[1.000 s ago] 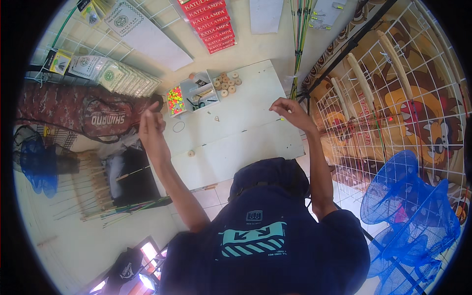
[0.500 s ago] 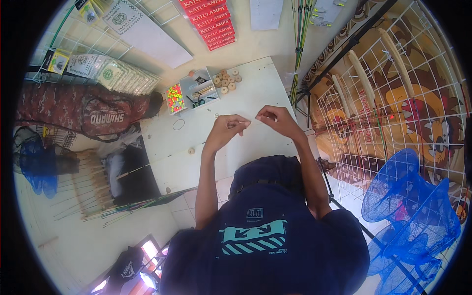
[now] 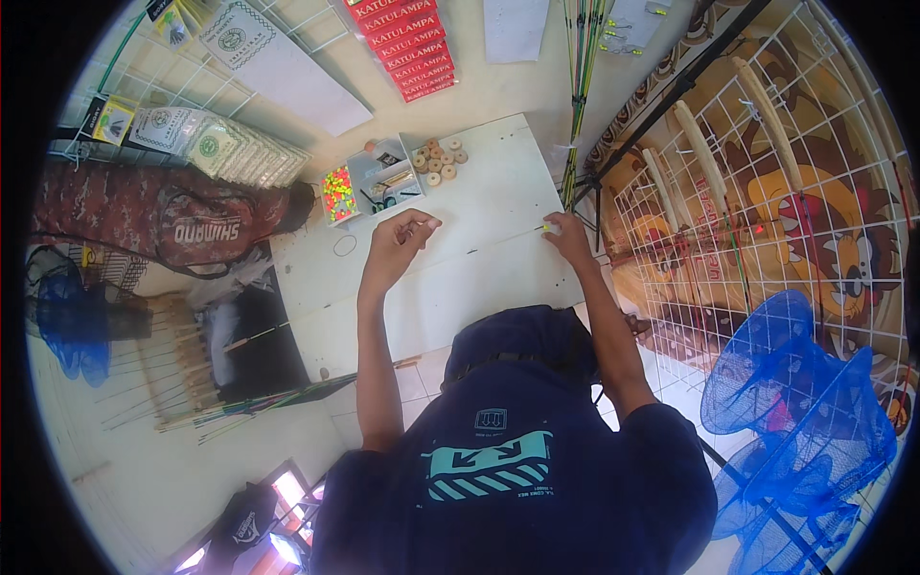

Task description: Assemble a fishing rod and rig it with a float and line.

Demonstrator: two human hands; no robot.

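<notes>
Above the white table (image 3: 383,326) my left hand (image 3: 395,249) is raised, its thumb and fingers pinched together. Whatever they hold, if anything, is too small to make out. Further right, near the table's right edge, my right hand (image 3: 572,240) pinches a small yellow-green piece (image 3: 548,228) between thumb and finger; its kind is unclear. A thin loop (image 3: 345,245) lies left of my left hand. A tiny dark bit (image 3: 471,251) shows between the two hands.
At the table's back stands a grey compartment box (image 3: 385,172) with bright beads (image 3: 339,194). Several round wooden discs (image 3: 441,161) lie beside it. A camouflage bag (image 3: 182,216) is at left; thin rods (image 3: 579,105), a white wire grid (image 3: 767,172) and blue nets (image 3: 795,393) are at right.
My hands have moved apart, the left one leftward and the right one rightward. A yellow-green piece now shows in my right fingers. The round disc below my left hand is no longer visible.
</notes>
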